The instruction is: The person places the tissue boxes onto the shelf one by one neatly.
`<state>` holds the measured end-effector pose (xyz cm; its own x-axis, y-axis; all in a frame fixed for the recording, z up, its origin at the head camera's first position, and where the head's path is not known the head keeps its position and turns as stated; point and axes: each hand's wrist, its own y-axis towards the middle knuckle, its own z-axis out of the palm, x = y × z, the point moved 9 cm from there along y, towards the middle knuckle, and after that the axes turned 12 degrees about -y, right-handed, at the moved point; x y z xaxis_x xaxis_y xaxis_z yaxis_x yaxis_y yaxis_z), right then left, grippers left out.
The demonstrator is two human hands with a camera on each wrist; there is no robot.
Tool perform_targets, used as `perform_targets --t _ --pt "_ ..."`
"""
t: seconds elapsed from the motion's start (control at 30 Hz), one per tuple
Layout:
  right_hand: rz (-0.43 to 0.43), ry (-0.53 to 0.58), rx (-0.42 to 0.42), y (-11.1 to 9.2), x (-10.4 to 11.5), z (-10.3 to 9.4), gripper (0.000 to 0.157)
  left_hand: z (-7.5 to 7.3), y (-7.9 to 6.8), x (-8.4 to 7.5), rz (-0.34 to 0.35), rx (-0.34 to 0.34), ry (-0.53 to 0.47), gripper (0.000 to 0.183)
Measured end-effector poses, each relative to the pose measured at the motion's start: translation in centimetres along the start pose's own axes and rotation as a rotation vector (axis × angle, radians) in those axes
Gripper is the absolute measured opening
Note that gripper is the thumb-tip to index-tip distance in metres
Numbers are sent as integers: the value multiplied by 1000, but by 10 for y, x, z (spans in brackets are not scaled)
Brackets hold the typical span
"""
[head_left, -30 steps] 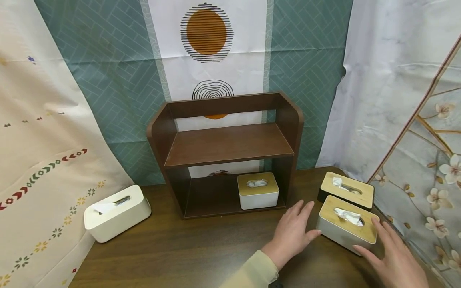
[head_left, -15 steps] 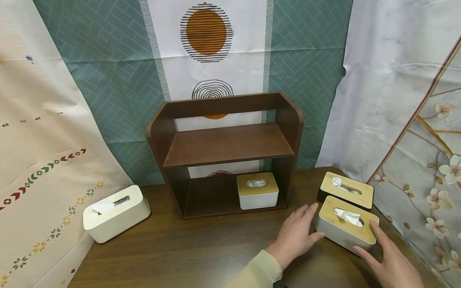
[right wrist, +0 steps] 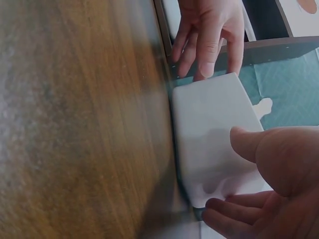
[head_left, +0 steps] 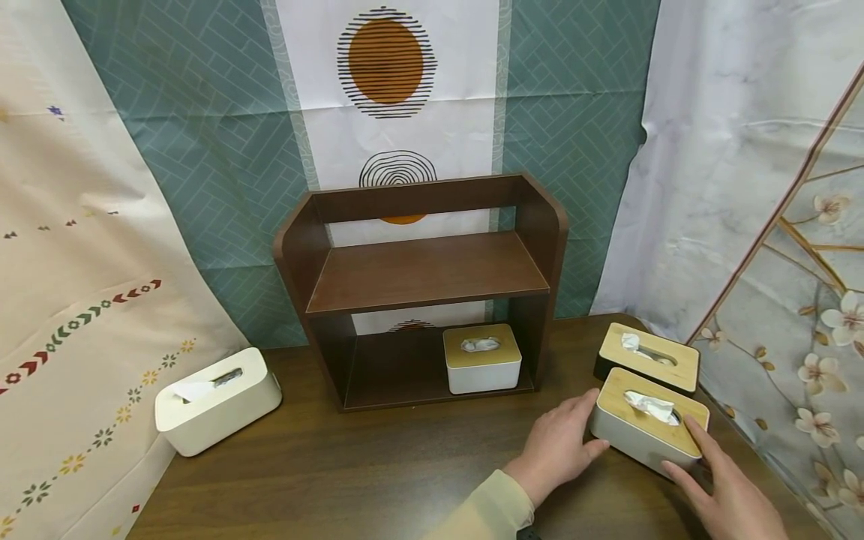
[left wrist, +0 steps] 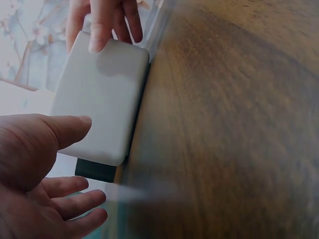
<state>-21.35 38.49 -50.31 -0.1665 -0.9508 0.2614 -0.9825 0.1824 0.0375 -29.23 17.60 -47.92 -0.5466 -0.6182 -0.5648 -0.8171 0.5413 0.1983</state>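
A tissue box (head_left: pixel 637 441) with a pale body, a wooden lid and a tissue poking out sits at the table's right side. My left hand (head_left: pixel 556 448) is at its left end, thumb toward the front face and fingers extended along the end. At the opposite end is my right hand (head_left: pixel 732 484), its thumb by the front face and its fingers by the lid's edge. The left wrist view shows the box's pale front (left wrist: pixel 102 94) between both hands. In the right wrist view the right thumb overlaps that front (right wrist: pixel 212 124); firm contact cannot be told.
Directly behind stands a black tissue box (head_left: pixel 651 356) with a wooden lid. A brown two-tier shelf (head_left: pixel 432 270) holds a smaller white tissue box (head_left: pixel 484 375) on its lower level. A cream tissue box (head_left: pixel 219 405) is at the left. Patterned cloths surround the brown table (head_left: pixel 351 480).
Both hands have closed in on the pale tissue box: the left moved right toward its end, the right moved slightly left. The boxes and shelf have stayed in place.
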Motion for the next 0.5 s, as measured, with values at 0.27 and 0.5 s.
perform_targets --t 0.27,0.5 --pt "5 7 6 -1 -1 1 102 3 2 -3 -4 -2 -16 84" --pt "-17 20 -8 -3 2 1 102 8 4 -5 17 -8 -42 87"
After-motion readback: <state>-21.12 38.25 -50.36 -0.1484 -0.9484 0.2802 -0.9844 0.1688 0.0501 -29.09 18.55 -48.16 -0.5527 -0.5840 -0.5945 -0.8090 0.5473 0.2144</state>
